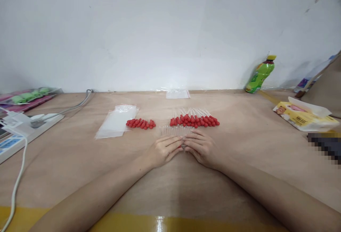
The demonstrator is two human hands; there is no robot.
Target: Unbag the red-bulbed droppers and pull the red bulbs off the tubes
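Fingers (172, 140) curved inward, tips close together

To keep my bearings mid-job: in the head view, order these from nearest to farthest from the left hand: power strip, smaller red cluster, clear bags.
1. Smaller red cluster: beyond the left hand, to its left.
2. Clear bags: farther left, beside that cluster.
3. Power strip: far left.
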